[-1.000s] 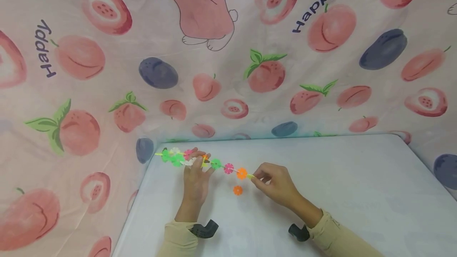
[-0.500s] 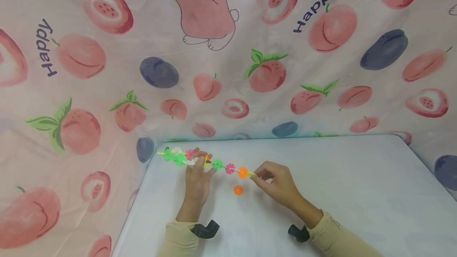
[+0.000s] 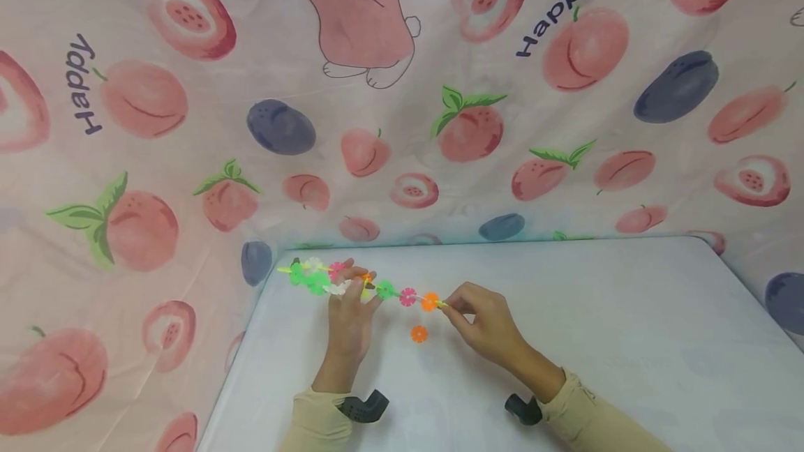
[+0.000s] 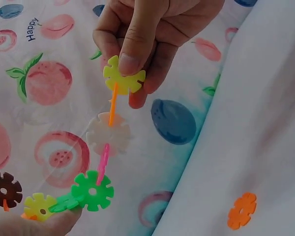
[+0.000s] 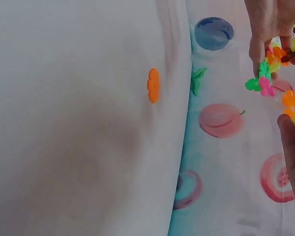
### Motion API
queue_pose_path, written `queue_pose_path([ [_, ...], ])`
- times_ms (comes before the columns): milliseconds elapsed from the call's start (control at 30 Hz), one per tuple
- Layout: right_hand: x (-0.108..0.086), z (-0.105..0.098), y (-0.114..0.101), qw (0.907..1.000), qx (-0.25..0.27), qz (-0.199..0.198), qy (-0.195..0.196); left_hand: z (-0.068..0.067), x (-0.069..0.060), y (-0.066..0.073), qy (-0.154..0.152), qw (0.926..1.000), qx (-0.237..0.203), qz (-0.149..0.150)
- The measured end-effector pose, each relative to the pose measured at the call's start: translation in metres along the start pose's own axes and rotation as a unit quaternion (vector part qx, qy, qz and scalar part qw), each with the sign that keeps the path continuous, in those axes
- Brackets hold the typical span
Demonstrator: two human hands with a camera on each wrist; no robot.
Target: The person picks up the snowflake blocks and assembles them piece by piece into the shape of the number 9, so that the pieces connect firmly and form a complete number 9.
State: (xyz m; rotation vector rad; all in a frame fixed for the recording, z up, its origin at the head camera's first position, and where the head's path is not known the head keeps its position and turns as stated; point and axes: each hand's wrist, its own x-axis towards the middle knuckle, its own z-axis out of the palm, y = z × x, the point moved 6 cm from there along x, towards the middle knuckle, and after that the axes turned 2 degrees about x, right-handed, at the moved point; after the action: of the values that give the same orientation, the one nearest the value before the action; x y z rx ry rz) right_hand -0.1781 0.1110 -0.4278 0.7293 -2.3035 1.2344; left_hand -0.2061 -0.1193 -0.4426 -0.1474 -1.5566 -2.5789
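Note:
A chain of colourful notched plastic discs (image 3: 408, 296), linked edge to edge, hangs above the table between both hands. My left hand (image 3: 348, 326) holds it near the middle; several green, white and pink discs extend beyond its fingers to the left. In the left wrist view, the left thumb (image 4: 64, 223) lies against a green disc (image 4: 92, 191). My right hand (image 3: 488, 323) pinches the yellow end disc (image 4: 124, 78) between thumb and fingers. An orange disc comes just before that yellow one. One loose orange disc (image 3: 419, 334) lies on the table below the chain.
The white table (image 3: 628, 326) meets a fruit-printed cloth (image 3: 402, 103) at its back and left. A black curved device (image 3: 366, 407) sits at the left sleeve cuff, and another black device (image 3: 523, 410) at the right cuff.
The chain and left hand have shifted slightly right, while the right hand's end of the chain has risen a little. Both hands keep their hold. The loose orange disc stays on the table.

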Motion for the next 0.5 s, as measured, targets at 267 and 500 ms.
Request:
queue_pose_path([
  [267, 0.0025, 0.0002, -0.0007, 0.9999, 0.010, -0.003, 0.000, 0.0013, -0.0021, 0.0004, 0.002, 0.9999, -0.012, 0.006],
  [500, 0.0012, 0.0012, 0.0062, 0.9967, 0.055, 0.033, -0.051, -0.0002, -0.0005, 0.0001, -0.005, 0.9999, -0.012, 0.003],
])
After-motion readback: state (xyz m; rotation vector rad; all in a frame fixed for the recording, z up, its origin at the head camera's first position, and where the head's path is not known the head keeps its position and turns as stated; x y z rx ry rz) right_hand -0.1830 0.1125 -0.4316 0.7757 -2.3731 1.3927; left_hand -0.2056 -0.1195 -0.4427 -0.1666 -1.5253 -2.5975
